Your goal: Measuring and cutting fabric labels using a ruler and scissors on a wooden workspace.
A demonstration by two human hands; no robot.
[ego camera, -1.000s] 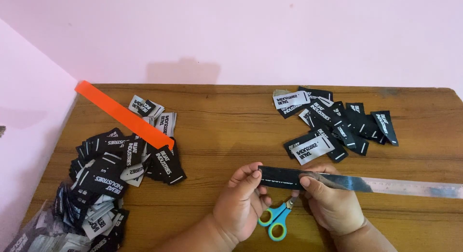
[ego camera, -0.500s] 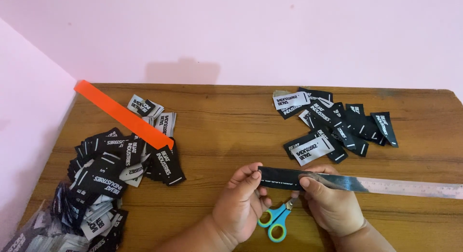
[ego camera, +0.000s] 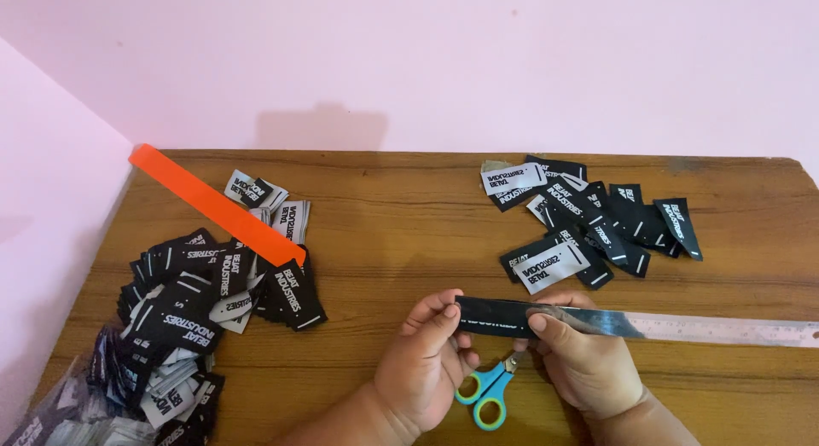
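My left hand pinches the left end of a black fabric label with white print. My right hand presses the label's right end against a steel ruler that lies flat and runs off to the right. The label is stretched straight between both hands, along the ruler's left end. Small scissors with blue and green handles lie on the wooden table just below and between my hands, partly hidden by them.
A big heap of black labels covers the table's left side, with an orange strip lying slantwise over it. A smaller pile of labels sits at the back right. A pink wall stands behind and to the left.
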